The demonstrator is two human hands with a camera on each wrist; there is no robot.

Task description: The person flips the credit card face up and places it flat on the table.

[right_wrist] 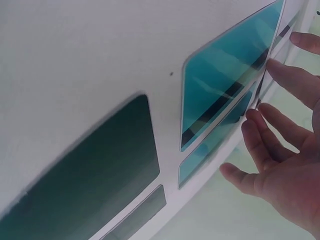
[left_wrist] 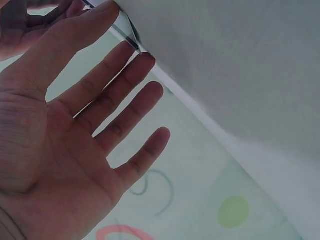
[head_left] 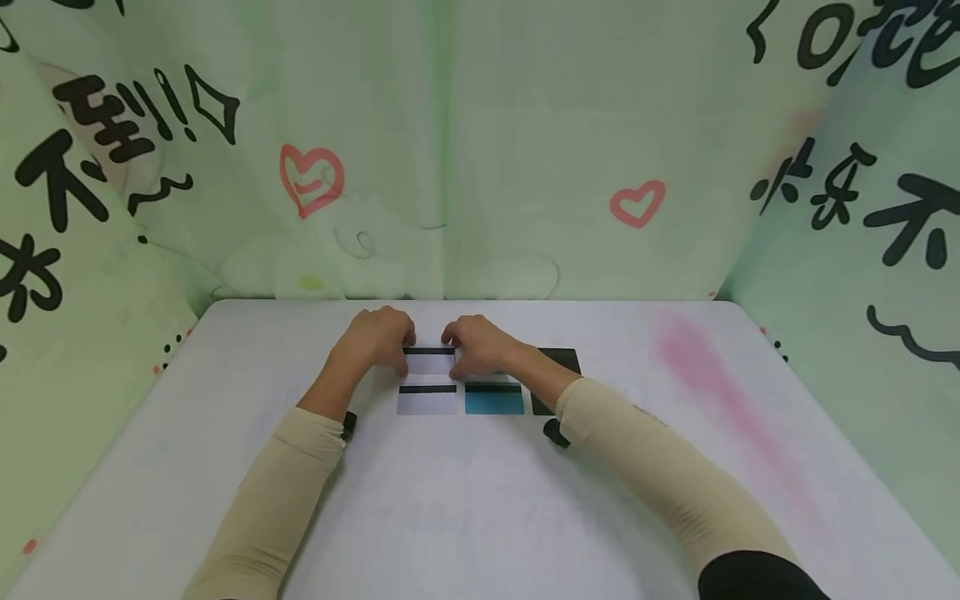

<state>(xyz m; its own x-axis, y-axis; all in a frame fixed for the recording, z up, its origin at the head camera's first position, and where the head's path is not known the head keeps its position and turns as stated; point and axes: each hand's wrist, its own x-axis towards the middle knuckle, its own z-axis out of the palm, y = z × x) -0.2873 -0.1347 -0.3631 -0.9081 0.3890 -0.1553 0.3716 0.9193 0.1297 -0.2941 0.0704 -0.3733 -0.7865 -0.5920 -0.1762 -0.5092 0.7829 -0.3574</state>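
In the head view, a pale card [head_left: 430,364] with a black stripe lies between my two hands at the back of the table. My left hand [head_left: 381,337] grips its left end, thumb at the near corner and a finger at the far one. My right hand [head_left: 483,344] grips the right end in the same way. The left wrist view shows the card's edge [left_wrist: 131,40] between thumb and fingertips. A second pale striped card [head_left: 427,403] lies just nearer to me. Beside it is a teal striped card [head_left: 493,402].
A dark card [head_left: 564,359] lies to the right of the right hand, and another dark card [head_left: 540,407] is partly behind the forearm. Another teal card [right_wrist: 212,152] shows in the right wrist view. A green curtain [head_left: 525,208] hangs behind the white table [head_left: 465,508].
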